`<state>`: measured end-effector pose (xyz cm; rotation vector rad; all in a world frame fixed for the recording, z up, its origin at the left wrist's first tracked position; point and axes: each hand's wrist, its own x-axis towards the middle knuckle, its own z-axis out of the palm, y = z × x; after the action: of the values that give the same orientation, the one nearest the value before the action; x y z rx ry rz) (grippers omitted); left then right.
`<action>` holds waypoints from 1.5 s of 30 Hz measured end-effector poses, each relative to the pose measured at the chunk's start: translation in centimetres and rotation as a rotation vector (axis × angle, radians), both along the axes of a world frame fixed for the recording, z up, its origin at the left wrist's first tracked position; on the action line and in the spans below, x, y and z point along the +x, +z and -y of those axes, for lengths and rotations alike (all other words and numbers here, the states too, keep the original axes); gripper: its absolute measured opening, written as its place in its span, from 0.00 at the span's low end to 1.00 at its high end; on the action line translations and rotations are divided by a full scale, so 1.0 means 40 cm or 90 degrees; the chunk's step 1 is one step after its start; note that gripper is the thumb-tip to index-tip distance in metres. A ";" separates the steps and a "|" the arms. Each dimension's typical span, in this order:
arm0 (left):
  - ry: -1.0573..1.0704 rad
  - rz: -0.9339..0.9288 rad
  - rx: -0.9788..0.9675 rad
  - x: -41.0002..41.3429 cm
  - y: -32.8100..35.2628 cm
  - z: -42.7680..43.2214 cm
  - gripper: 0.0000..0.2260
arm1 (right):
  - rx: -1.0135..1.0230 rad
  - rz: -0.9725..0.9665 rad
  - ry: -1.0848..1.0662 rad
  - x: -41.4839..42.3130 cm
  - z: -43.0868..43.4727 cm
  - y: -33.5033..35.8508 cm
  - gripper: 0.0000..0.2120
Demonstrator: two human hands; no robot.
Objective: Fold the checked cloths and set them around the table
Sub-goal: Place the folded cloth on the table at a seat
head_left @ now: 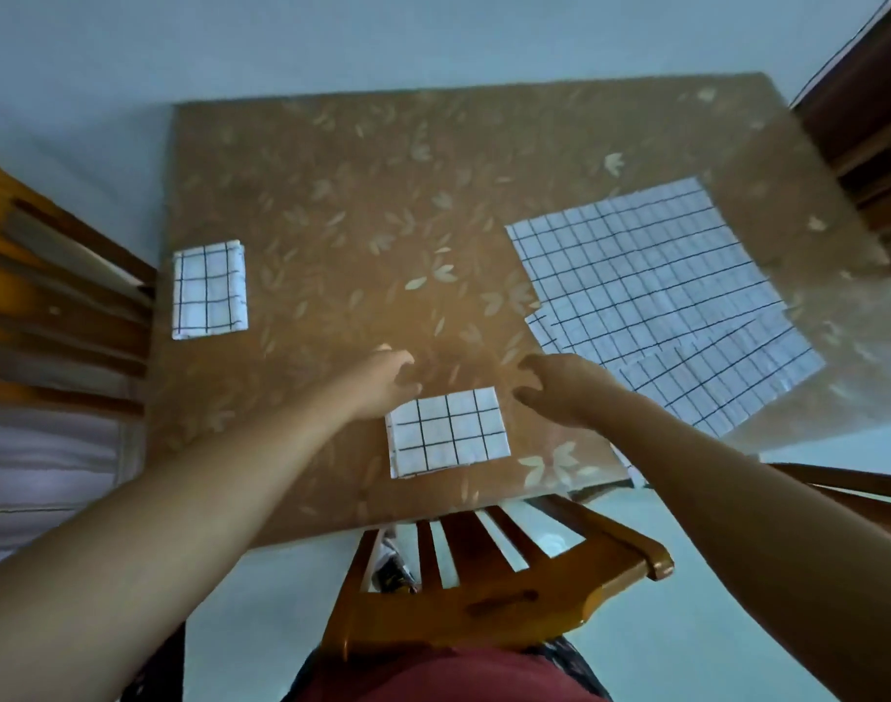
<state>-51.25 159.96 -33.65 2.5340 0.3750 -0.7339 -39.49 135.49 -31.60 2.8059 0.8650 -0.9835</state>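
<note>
A folded white cloth with black checks [448,432] lies near the table's front edge. My left hand [385,385] hovers just past its far left corner, fingers curled and apart, holding nothing. My right hand [560,390] hangs just right of it, fingers bent and empty. A second folded checked cloth [208,289] sits at the table's left edge. Unfolded checked cloths [656,291] lie spread in an overlapping pile on the right half of the brown leaf-patterned table [362,205].
A wooden chair back [489,585] stands between me and the table's front edge. Another wooden chair [53,306] is at the left side, and dark wooden furniture [869,134] at the far right. Pale floor surrounds the table.
</note>
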 end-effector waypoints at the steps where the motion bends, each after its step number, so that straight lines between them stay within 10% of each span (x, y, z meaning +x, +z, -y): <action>1: -0.006 0.001 0.009 0.017 0.033 -0.002 0.23 | 0.012 0.009 -0.007 0.007 -0.004 0.036 0.26; 15: -0.136 0.051 0.094 0.145 0.190 0.072 0.22 | 0.048 0.062 -0.114 0.024 0.084 0.225 0.29; 45: -0.260 -0.096 0.140 0.410 -0.225 0.657 0.26 | -0.022 -0.046 -0.047 0.275 0.567 -0.265 0.30</action>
<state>-34.84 133.67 -42.66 2.8087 -0.0225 -1.0919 -28.47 112.80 -42.18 2.8074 0.7493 -1.1041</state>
